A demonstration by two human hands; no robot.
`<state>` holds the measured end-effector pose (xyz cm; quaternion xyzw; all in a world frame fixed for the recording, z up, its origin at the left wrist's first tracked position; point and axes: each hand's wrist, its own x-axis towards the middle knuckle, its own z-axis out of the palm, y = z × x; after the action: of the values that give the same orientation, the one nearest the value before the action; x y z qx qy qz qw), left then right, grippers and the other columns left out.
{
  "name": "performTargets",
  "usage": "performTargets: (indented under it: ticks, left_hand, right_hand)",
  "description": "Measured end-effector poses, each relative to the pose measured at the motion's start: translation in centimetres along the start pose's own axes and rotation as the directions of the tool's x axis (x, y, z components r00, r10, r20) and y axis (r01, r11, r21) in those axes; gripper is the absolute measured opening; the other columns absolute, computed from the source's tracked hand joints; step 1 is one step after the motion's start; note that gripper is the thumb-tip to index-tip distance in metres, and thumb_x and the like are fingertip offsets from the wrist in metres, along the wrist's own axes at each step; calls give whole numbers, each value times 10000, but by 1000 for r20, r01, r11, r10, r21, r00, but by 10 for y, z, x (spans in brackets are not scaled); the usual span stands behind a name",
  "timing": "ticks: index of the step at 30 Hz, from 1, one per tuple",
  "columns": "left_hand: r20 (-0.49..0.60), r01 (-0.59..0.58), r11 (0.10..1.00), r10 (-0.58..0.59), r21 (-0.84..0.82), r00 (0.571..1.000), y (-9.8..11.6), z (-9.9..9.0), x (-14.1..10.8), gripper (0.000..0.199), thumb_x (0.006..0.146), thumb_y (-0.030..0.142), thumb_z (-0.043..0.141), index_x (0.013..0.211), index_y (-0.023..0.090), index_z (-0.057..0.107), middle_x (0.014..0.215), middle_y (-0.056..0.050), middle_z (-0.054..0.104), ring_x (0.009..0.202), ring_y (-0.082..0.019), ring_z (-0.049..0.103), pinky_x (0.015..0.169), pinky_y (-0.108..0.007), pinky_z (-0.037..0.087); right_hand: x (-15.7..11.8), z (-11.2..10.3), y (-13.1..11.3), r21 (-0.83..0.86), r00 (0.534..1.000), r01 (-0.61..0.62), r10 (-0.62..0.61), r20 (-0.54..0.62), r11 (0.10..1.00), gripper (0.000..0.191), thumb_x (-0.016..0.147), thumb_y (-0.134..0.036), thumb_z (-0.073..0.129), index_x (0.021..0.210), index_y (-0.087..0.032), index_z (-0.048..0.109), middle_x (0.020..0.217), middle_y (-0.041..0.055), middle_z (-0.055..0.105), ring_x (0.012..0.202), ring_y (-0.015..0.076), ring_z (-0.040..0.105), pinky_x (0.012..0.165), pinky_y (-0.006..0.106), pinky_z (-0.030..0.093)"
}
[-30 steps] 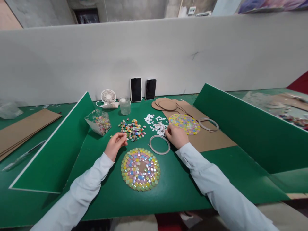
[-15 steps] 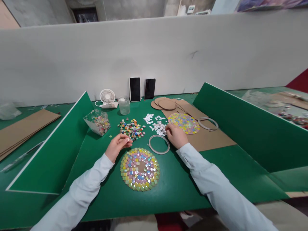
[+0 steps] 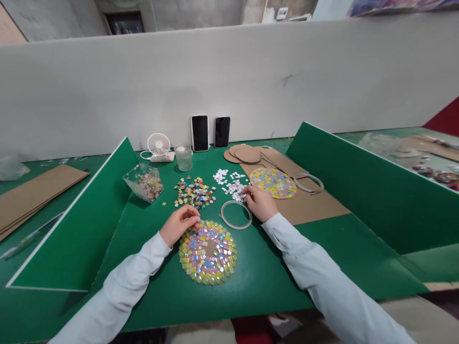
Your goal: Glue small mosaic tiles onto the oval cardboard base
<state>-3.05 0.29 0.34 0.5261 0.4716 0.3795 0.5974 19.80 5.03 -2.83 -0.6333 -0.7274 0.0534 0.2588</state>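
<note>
Take mosaic disc (image 3: 211,248) as landmark: lying flat on green tabletop (image 3: 265,277), bare brown patch mid-face, yellow-green tiles round the rim. Got left hand (image 3: 180,223) over disc's upper-left rim, fingers bunched toward thumb; cannot tell if pinching a tile or touching the rim. Got right hand (image 3: 261,203) off disc's upper right, fingertips down at edge of white pieces (image 3: 234,190); cannot tell the grip. Mark hands well apart, with gray coil (image 3: 237,227) between, just off disc's upper-right rim.

Find loose coloured tiles (image 3: 195,192) just beyond disc, clear container (image 3: 133,184) farther out to its upper left. To disc's upper right, log second mosaic disc (image 3: 273,183) and second coil (image 3: 307,175), both on cardboard sheet (image 3: 311,210). Well beyond disc, log overlapping cardboard discs (image 3: 248,154), fan (image 3: 158,144), cup (image 3: 184,160), and two phones (image 3: 200,134).

For room: wide green stretch right of disc out to right divider (image 3: 358,191), crossed by right sleeve (image 3: 315,267). Narrower on disc's left, up to left divider (image 3: 86,229), with left sleeve (image 3: 125,282) across. Short strip in front of disc, then table edge. Tightest beyond disc, from tiles and coil.
</note>
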Motion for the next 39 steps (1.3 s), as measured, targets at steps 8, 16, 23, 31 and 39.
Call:
performTargets:
  ticks: [8,16,23,31,39]
  left_hand:
    - [-7,29,999,-29,32,1000,2,3,-1,199,546,283,626,620,142,507,505,42,534,482,-82,513,528,-221,419]
    - [-1,20,998,-20,52,1000,3,3,-2,201,555,325,614,616,156,525,501,31,555,485,-103,529,528,-239,427]
    - [-19,-4,996,6,85,1000,2,2,-1,149,563,267,602,646,158,545,484,49,516,478,-92,499,533,-228,408]
    - [0,10,996,-10,92,1000,2,2,-2,144,584,261,590,664,152,540,497,46,510,495,-87,488,540,-221,397]
    - [55,28,998,-31,64,998,5,5,-4,199,578,265,600,670,152,465,596,33,539,529,-80,509,551,-221,406]
  right_hand:
    - [0,-2,-2,11,999,-11,10,38,1000,200,692,-124,353,720,-175,544,776,57,595,706,174,532,615,245,362]
    - [0,-1,-2,15,999,-16,16,34,1000,202,690,-126,354,718,-173,548,758,57,591,688,174,530,602,245,360]
    - [0,0,-1,27,1000,-4,4,22,1000,199,682,-120,357,703,-175,547,724,52,583,675,165,523,598,236,360]
    - [0,0,-1,22,999,-9,8,37,1000,197,689,-125,356,717,-171,545,739,54,581,681,172,526,601,243,364]
    - [0,0,-1,24,999,0,0,32,1000,199,690,-119,360,719,-170,550,769,58,590,677,166,529,604,242,371]
